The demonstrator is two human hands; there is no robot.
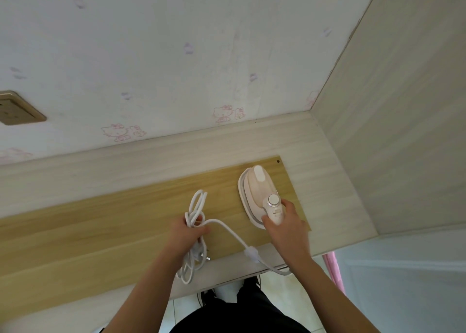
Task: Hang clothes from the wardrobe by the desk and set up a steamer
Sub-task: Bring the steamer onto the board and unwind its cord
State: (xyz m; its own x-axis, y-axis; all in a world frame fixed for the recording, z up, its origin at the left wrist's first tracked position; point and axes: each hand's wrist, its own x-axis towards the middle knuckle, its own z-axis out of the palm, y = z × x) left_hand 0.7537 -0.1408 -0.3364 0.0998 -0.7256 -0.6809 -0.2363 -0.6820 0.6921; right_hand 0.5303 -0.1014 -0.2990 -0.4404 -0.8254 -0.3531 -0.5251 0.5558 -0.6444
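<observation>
We have the steamer (259, 194) on the worktop (100, 171), right grip (285, 221) wrapped round its handle, left grip (187, 233) clutching the coiled cord (199, 201); plugging into the nine-o'clock socket (17, 108) is left.

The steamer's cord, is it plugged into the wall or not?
Unplugged. The left hand grips the coiled cord, and its plug dangles below that hand, away from the wall socket.
</observation>
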